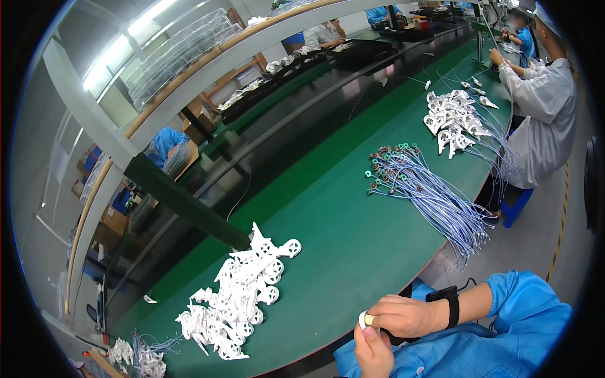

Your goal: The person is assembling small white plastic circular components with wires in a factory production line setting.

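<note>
My right hand [403,315], with a black strap on its wrist and a blue sleeve behind it, rests at the near edge of the green table [353,239]. A small white ring-shaped piece [363,319] sits at its fingertips. My left hand [373,351] comes up from below, and its thumb and fingers press on the same white piece. Both hands are closed around it just off the table's edge. The nearest thing on the table is a heap of white plastic parts [239,293], to the left of my hands.
A bundle of blue-white wires with green ring ends [419,186] lies farther along the table, and beyond it another pile of white parts [454,120]. A person in a white coat [545,113] works there. A dark conveyor belt [283,126] runs down the middle. A small pile of wired parts [138,359] lies at the lower left.
</note>
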A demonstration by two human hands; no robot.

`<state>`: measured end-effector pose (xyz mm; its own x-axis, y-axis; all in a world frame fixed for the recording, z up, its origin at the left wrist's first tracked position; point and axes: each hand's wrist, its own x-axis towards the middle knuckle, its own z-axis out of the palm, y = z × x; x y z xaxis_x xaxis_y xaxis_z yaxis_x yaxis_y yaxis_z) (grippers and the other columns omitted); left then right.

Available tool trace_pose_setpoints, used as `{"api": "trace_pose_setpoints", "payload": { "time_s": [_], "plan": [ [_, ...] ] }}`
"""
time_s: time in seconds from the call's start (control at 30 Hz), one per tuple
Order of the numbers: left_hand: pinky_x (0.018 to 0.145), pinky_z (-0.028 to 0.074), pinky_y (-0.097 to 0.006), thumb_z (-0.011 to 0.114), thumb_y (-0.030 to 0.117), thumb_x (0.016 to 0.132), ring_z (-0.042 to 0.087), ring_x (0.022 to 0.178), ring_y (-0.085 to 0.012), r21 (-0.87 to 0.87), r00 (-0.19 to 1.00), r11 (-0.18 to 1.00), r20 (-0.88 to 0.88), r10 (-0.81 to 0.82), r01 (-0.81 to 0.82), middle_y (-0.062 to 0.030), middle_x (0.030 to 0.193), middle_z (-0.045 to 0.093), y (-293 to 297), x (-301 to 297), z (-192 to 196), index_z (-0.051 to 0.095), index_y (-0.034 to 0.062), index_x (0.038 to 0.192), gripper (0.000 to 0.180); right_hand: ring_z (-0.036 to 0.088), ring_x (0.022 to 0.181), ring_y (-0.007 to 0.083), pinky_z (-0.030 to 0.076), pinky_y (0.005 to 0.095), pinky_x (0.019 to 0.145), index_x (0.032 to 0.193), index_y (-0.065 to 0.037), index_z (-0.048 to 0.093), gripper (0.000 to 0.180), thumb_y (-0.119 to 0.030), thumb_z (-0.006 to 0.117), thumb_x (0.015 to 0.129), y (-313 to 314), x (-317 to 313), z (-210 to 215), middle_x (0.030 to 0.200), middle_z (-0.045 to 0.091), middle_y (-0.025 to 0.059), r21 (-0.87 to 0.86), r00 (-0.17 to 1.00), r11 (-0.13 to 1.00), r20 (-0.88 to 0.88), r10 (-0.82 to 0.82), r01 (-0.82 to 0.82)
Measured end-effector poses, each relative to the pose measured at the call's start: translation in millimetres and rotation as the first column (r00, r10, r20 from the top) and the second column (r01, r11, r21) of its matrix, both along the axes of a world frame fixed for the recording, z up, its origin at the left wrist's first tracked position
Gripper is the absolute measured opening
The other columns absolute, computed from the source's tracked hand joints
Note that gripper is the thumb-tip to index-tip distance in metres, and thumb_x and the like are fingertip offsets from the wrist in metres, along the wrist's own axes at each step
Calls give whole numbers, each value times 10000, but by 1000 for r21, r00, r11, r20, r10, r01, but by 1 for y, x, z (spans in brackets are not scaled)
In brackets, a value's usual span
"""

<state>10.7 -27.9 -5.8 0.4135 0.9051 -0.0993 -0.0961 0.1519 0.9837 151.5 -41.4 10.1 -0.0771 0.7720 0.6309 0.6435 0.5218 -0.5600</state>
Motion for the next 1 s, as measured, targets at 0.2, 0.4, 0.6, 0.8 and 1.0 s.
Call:
{"api": "trace_pose_setpoints", "payload": {
  "time_s": [0.2, 0.4, 0.6, 0.8, 1.0],
  "plan": [
    [628, 403, -193, 350, 253, 1017, 477, 753, -72, -144, 996, 988, 73, -46, 56, -23, 945, 534, 5, 0, 6, 445, -18, 1191, 336, 571, 844, 257, 463, 342, 745, 954, -4, 579, 223, 37, 571, 735, 9, 6, 5, 935, 582, 91, -54, 996, 995, -28, 81, -83],
    [599, 378, -179, 354, 265, 1017, 457, 719, -60, -42, 995, 995, 22, -93, 94, -17, 918, 527, 9, -2, -1, 447, -4, 1166, 321, 567, 877, 254, 449, 348, 782, 927, -16, 576, 184, 7, 562, 745, 10, 6, -1, 948, 580, 83, -162, 998, 985, -33, 47, -52],
    [506, 345, -183, 344, 306, 1016, 426, 613, -51, 12, 997, 997, -25, 71, -71, 7, 788, 510, 12, 10, 13, 474, 7, 1117, 341, 576, 880, 246, 455, 334, 776, 999, -10, 576, 223, -33, 590, 778, 12, -1, 3, 943, 590, 80, -259, 998, 966, 65, 5, 12],
    [334, 222, -210, 289, 424, 1001, 295, 348, -76, -549, 973, 823, 228, -21, 146, 21, 494, 377, 31, -12, 27, 511, 53, 967, 433, 569, 906, 246, 441, 344, 798, 1111, -7, 550, 310, -78, 577, 810, 7, 3, 22, 980, 579, 84, -334, 997, 942, 65, 43, -19],
    [331, 229, -217, 276, 435, 1000, 299, 343, -85, -546, 985, 830, 169, -21, 111, 21, 483, 347, 34, -15, 33, 507, 54, 943, 449, 562, 908, 229, 442, 333, 787, 1121, -4, 547, 300, -112, 544, 841, 10, 14, 39, 987, 566, 83, -296, 986, 955, 150, 77, -30]
  ]
}}
